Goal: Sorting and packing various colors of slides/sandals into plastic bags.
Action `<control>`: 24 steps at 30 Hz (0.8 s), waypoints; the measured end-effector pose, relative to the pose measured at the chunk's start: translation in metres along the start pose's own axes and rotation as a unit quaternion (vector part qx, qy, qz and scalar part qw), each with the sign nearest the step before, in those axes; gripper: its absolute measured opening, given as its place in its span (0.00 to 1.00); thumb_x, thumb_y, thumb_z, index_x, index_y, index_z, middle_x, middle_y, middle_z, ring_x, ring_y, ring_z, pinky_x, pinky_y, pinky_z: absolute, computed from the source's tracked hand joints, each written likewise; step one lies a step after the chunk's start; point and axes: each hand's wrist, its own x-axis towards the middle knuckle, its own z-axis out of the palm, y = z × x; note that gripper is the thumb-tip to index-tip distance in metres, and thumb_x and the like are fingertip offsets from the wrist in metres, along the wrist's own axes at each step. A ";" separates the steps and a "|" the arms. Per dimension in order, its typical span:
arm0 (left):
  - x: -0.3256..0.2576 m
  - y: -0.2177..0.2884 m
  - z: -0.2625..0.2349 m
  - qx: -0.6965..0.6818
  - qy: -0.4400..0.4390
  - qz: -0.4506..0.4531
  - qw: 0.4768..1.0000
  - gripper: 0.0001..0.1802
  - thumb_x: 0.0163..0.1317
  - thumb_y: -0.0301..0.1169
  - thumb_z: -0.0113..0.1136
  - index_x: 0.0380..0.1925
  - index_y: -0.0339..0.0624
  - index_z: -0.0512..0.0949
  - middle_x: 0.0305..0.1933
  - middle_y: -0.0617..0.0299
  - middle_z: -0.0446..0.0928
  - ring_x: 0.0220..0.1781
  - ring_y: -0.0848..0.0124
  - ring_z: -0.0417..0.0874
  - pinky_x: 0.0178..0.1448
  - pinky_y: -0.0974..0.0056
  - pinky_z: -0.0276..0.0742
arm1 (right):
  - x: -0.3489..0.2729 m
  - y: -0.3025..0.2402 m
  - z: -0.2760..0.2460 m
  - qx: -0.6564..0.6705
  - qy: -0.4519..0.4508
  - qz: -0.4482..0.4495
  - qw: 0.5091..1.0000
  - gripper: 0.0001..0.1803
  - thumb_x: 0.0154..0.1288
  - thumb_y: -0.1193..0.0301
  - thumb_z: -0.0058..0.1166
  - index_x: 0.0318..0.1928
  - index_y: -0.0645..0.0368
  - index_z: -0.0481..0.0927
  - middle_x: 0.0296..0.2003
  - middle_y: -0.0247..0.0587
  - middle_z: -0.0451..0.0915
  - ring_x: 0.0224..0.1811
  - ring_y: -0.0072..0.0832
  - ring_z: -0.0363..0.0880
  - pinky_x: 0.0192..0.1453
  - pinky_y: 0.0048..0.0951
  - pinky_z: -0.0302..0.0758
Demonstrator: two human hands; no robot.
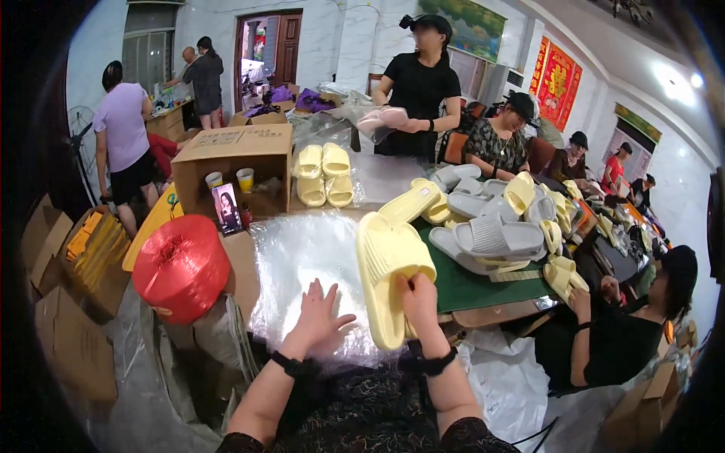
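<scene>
My right hand grips a pair of pale yellow slippers, held upright with the ribbed strap of the front one facing me. Its fingers reach in under the strap, and most of the second slipper is hidden behind the first. My left hand lies with spread fingers on a stack of clear plastic bags and holds nothing. Beyond the bags, yellow slippers in clear plastic rest beside an open cardboard box. A heap of grey slippers and yellow ones covers the green mat on the right.
A big roll of red plastic twine stands at my left, near a propped phone. Yellow cups sit by the box. Across the table a person holds pink slippers in plastic. At right, another person's hand touches a yellow slipper.
</scene>
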 end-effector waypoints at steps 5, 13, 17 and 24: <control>-0.011 0.012 -0.029 0.047 0.036 0.084 0.995 0.45 0.56 0.58 0.64 0.68 0.46 0.64 0.74 0.37 0.54 0.76 0.38 0.51 0.76 0.40 0.50 | -0.047 0.002 -0.042 0.001 -0.015 0.039 0.999 0.14 0.66 0.68 0.59 0.36 0.69 0.75 0.31 0.55 0.80 0.34 0.49 0.79 0.37 0.40 0.74; -0.041 -0.019 -0.028 0.042 0.044 0.096 0.994 0.30 0.56 0.49 0.65 0.56 0.47 0.78 0.65 0.48 0.72 0.68 0.47 0.70 0.70 0.50 0.66 | -0.082 0.034 -0.058 0.022 -0.034 0.043 0.998 0.08 0.64 0.75 0.55 0.41 0.67 0.78 0.29 0.52 0.78 0.32 0.47 0.79 0.37 0.37 0.73; -0.033 -0.012 -0.032 0.004 0.056 0.080 0.995 0.21 0.60 0.43 0.63 0.50 0.45 0.81 0.59 0.51 0.77 0.61 0.50 0.76 0.65 0.53 0.71 | -0.087 0.030 -0.068 0.035 -0.013 0.015 0.999 0.06 0.64 0.76 0.55 0.39 0.68 0.77 0.29 0.52 0.78 0.30 0.46 0.77 0.36 0.37 0.73; -0.017 -0.007 -0.037 -0.076 0.085 0.039 0.993 0.16 0.69 0.41 0.52 0.52 0.53 0.81 0.58 0.50 0.78 0.58 0.51 0.78 0.62 0.54 0.73 | -0.095 0.023 -0.082 0.033 -0.080 -0.029 0.996 0.11 0.59 0.80 0.56 0.43 0.65 0.77 0.37 0.53 0.79 0.35 0.52 0.78 0.39 0.38 0.74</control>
